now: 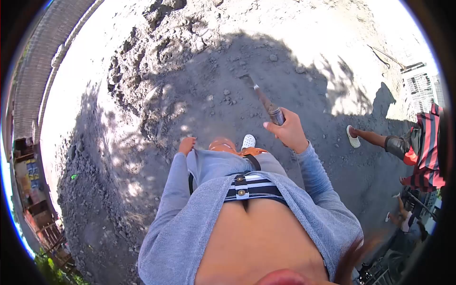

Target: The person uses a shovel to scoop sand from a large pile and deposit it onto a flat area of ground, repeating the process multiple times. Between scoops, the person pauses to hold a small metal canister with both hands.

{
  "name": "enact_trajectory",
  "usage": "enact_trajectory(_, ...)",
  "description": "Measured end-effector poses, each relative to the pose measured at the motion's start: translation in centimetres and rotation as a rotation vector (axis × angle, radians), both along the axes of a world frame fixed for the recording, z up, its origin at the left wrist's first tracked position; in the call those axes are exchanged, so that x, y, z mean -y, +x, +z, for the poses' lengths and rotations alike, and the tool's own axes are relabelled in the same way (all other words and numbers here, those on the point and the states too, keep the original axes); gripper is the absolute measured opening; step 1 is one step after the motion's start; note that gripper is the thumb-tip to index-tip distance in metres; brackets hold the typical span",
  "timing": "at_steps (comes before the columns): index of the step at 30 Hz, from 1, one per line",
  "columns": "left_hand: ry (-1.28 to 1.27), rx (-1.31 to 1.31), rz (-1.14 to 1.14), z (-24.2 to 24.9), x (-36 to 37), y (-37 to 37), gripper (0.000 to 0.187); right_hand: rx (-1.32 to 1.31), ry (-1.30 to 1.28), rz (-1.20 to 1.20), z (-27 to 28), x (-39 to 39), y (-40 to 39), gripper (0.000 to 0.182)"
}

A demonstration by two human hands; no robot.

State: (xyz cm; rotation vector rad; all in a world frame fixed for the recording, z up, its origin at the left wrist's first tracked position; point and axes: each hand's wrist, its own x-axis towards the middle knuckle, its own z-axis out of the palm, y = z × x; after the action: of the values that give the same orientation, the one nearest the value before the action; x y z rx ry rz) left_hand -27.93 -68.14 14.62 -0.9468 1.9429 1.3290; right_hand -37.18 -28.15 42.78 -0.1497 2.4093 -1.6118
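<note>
My right hand [290, 131] is wrapped round the handle of a trowel-like tool [264, 100], its flat dark end pointing up and away over the grey soil [199, 85]. The fingers of my left hand [187, 145] are closed at the edge of my grey cardigan [192, 161], low at my left side; they appear to pinch the cloth. A white clog [248, 141] shows on one of my feet, between the two hands.
Rough clods of soil [128, 71] rise at the upper left. At the right stands a person in a red and black striped top [430, 142], near a white crate [419, 84]. More people are at the lower right. Stacked tiles [40, 61] line the left edge.
</note>
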Motion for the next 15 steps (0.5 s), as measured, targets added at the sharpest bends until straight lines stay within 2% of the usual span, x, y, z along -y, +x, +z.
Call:
enact_trajectory(3, 0.124, -0.053, 0.189, 2.4, 0.9, -5.2, 0.032, 0.085, -0.105, -0.042, 3.3, 1.6, -8.9, 0.021)
enact_trajectory(4, 0.175, -0.066, 0.257, 3.2, 1.2, -6.7, 0.032, 0.055, -0.213, -0.115, 3.9, 1.6, -11.9, 0.019)
enact_trajectory(7, 0.074, -0.104, 0.233, 5.4, 3.1, -12.1, 0.031, 0.012, -0.549, -0.26, 4.3, 2.3, -20.0, 0.015)
enact_trajectory(8, 0.097, -0.135, 0.24, 5.7, 4.2, -14.7, 0.031, -0.065, -0.599, -0.395, 4.4, 3.7, -22.4, 0.013)
enact_trajectory(11, 0.123, -0.273, 0.254, 9.1, 6.0, -25.0, 0.038, 0.012, -0.795, -0.392, 3.8, 7.1, -28.8, 0.007)
enact_trajectory(13, 0.1, -0.376, 0.265, 10.7, 6.8, -33.6, 0.034, -0.115, -0.846, -0.364, 1.1, 9.8, -33.9, 0.006)
enact_trajectory(14, 0.144, -0.452, 0.26, 12.1, 6.6, -38.0, 0.035, -0.127, -1.08, -0.327, -0.9, 11.5, -36.6, 0.006)
enact_trajectory(15, 0.191, -0.524, 0.262, 13.8, 5.9, -42.3, 0.037, -0.073, -0.995, -0.404, -3.0, 13.2, -39.7, 0.006)
